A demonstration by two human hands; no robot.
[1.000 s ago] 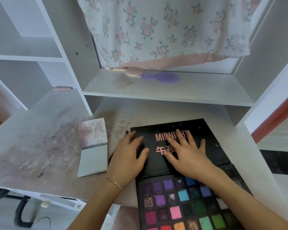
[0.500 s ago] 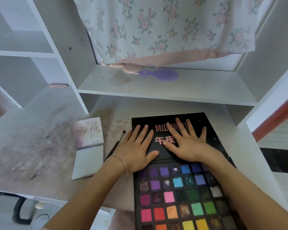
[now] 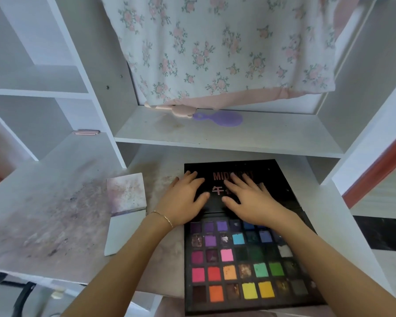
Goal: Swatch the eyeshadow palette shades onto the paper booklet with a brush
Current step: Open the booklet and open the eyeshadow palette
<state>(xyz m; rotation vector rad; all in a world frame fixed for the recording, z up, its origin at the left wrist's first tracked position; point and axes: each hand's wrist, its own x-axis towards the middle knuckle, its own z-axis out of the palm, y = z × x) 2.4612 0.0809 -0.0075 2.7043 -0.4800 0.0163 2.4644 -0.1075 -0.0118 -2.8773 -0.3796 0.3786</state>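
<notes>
Two hands, left hand (image 3: 183, 202) and right hand (image 3: 249, 200), fingers flat on one palette (image 3: 249, 271) lid; one booklet (image 3: 126, 211); lid lettering half hidden.

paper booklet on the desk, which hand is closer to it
Left. The left hand lies flat on the palette lid, just right of the paper booklet; the right hand rests further right on that lid.

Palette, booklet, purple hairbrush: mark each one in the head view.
palette (image 3: 240, 264), head view: on the pan grid, near its middle.
booklet (image 3: 126, 195), head view: on the stained upper page.
purple hairbrush (image 3: 224, 118), head view: on the oval head, on the shelf.
</notes>
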